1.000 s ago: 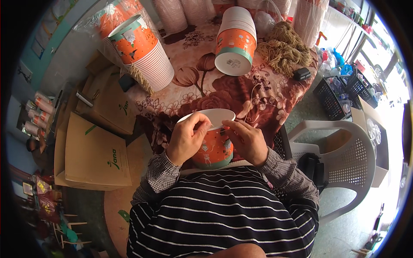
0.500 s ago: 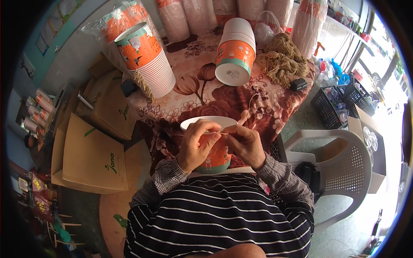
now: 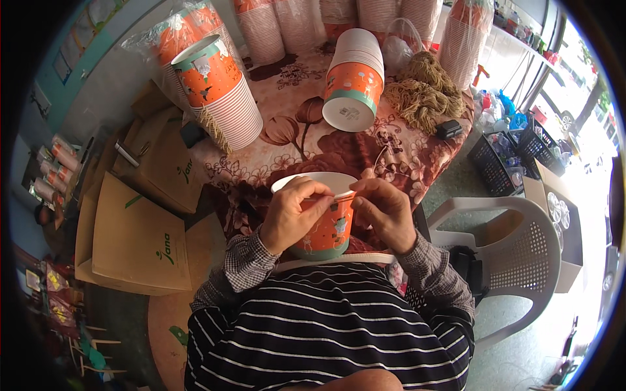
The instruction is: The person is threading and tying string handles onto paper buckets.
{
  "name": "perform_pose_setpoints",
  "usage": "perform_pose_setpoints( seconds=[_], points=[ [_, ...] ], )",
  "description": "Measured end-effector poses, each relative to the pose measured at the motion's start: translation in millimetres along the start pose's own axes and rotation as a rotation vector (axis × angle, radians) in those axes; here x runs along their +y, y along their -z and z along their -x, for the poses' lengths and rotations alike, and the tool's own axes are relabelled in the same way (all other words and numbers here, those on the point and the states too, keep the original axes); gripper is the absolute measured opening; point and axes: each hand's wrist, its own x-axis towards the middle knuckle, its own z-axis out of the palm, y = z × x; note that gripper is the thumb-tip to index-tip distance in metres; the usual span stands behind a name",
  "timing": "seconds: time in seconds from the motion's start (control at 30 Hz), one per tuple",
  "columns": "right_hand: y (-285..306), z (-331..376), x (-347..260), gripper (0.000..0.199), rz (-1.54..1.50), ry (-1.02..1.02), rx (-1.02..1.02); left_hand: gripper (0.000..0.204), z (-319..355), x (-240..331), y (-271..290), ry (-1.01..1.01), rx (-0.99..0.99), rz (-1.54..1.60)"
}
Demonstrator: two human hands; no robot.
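An orange and green paper bucket (image 3: 319, 242) with a white rim stands upright against my front at the table's near edge, its mouth upward. My left hand (image 3: 293, 214) is over the bucket's left side, thumb and forefinger pinched together near the rim. At the right of the rim my right hand (image 3: 388, 212) also pinches, its fingertips a short way from the left ones. Whatever lies between the fingers is too small to make out. Behind the bucket, a short stack of similar buckets (image 3: 353, 85) lies on its side, bottom toward me.
A tall bucket stack (image 3: 225, 98) stands at the left, tan cords (image 3: 207, 127) hanging on it. Tan yarn skeins (image 3: 427, 91) and a small black object (image 3: 448, 129) lie at the right. Cardboard boxes (image 3: 140, 231) are at left, a plastic chair (image 3: 515, 254) at right.
My hands have drawn apart; before, the fingertips nearly met over the rim with a thin pale strand between them. The right hand has shifted right, and more of the bucket's front shows.
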Motion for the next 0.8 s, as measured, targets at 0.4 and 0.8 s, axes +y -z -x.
perform_pose_setpoints(
  seconds=[0.4,0.8],
  points=[
    [5.5,-20.1,10.4,0.016,0.4,0.278,0.126,0.01,-0.9,-5.0,-1.0,-0.021,-0.131,0.007],
    [-4.4,-10.7,41.2,0.027,0.77,0.502,0.023,0.012,5.2,-9.2,4.6,0.25,-0.124,0.272]
  ],
)
